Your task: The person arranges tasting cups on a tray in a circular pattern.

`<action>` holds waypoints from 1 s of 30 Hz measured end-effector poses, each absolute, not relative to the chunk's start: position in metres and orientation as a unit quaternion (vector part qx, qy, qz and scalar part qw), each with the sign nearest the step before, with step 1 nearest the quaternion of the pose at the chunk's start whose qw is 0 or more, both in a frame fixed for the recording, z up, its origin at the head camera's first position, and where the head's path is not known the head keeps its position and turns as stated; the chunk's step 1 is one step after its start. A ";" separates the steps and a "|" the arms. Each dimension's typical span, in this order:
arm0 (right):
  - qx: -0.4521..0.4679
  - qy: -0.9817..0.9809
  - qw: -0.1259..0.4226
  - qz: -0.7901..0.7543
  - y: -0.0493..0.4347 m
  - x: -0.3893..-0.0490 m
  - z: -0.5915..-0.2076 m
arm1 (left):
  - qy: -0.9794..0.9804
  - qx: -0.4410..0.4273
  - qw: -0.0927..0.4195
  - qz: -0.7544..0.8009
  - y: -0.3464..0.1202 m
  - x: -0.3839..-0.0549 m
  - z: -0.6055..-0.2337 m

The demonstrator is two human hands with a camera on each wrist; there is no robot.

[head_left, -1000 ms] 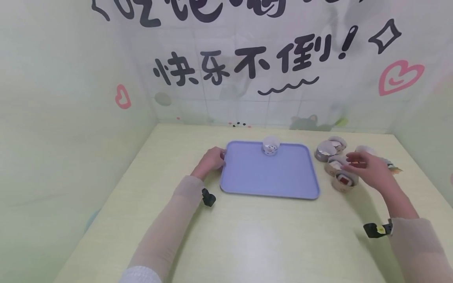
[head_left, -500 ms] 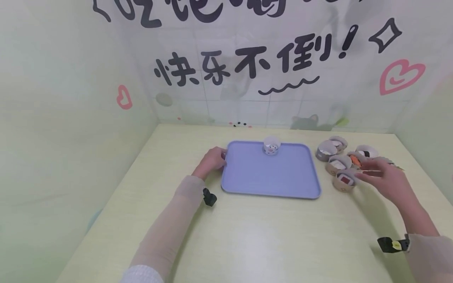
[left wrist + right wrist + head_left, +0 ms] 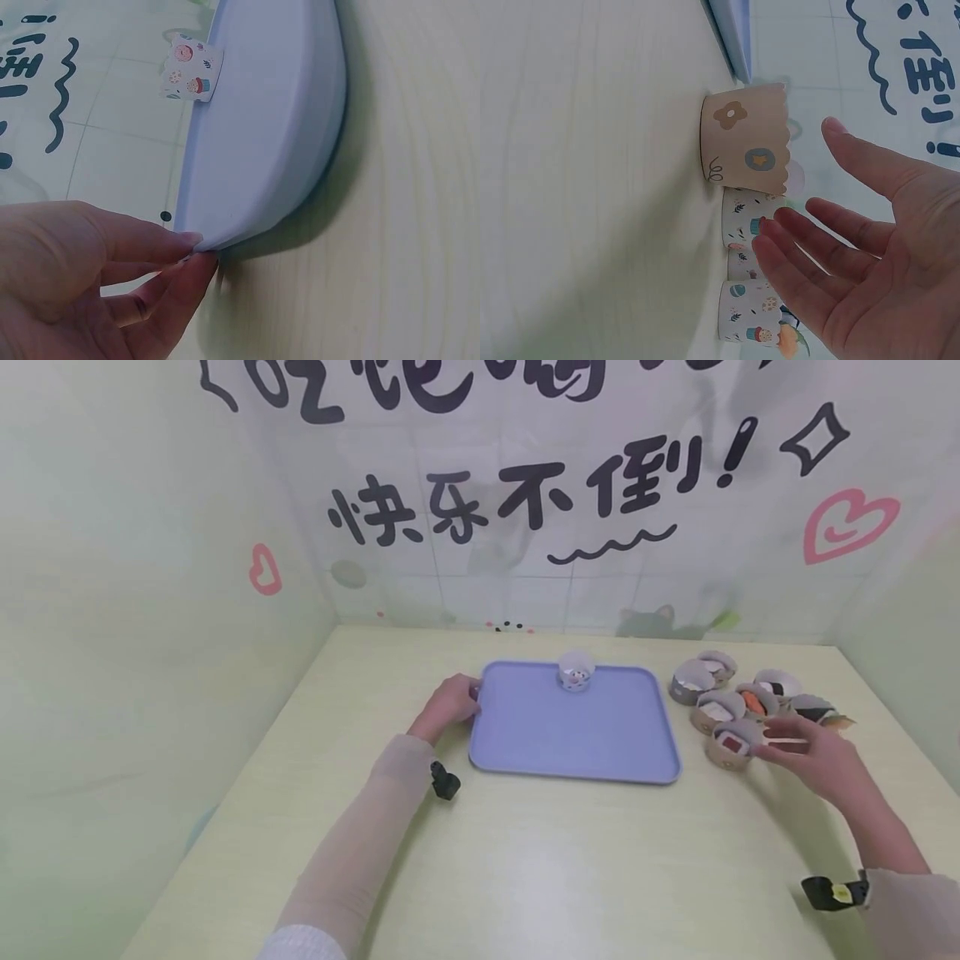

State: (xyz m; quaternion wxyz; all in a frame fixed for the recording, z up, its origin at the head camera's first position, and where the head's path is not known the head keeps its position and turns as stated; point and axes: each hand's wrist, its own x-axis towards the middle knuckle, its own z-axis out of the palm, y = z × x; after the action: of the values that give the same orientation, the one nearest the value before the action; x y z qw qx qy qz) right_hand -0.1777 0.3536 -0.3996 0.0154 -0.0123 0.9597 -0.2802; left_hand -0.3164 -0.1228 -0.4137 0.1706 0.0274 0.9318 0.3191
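Note:
My left hand (image 3: 452,697) pinches the left edge of a lilac rectangular tray (image 3: 577,731) between thumb and fingers; the left wrist view shows the fingertips at the tray's rim (image 3: 285,180). On the tray's far side stands a white patterned paper baking cup (image 3: 576,672). My right hand (image 3: 817,758) is at the right rim of the nearest baking cup (image 3: 727,752), a tan one with a white-and-red piece inside. In the right wrist view, the right hand's thumb (image 3: 862,154) and fingers are spread apart beside the tan cup, with nothing between them.
Several more paper cups with small food pieces cluster right of the tray, one with an orange piece (image 3: 753,700). A leafy orange item (image 3: 838,722) pokes out at the far right. The pale wood table (image 3: 525,868) meets printed wall sheeting behind and at the sides.
My right hand has drawn back from above the cups toward the front right, then come lower beside the nearest tan cup. The left hand and tray stay in place.

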 end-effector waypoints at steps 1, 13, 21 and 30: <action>-0.012 0.959 0.020 -0.283 0.353 -0.178 -0.400 | 0.932 0.028 0.170 0.319 -0.123 -0.316 -0.414; -0.043 0.946 0.015 -0.321 0.348 -0.186 -0.408 | 0.931 0.027 0.167 0.322 -0.122 -0.318 -0.417; -0.038 0.949 0.018 -0.312 0.346 -0.190 -0.413 | 0.937 0.035 0.156 0.311 -0.122 -0.316 -0.416; -0.029 0.951 0.029 -0.308 0.344 -0.191 -0.414 | 0.940 0.036 0.154 0.303 -0.123 -0.315 -0.415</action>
State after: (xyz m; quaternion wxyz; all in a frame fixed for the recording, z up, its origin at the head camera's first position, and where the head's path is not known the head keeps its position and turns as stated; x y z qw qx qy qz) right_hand -0.1909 0.3435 -0.4140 0.0295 -0.0292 0.9506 -0.3077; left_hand -0.3153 -0.1234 -0.4153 0.1538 0.0355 0.9397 0.3034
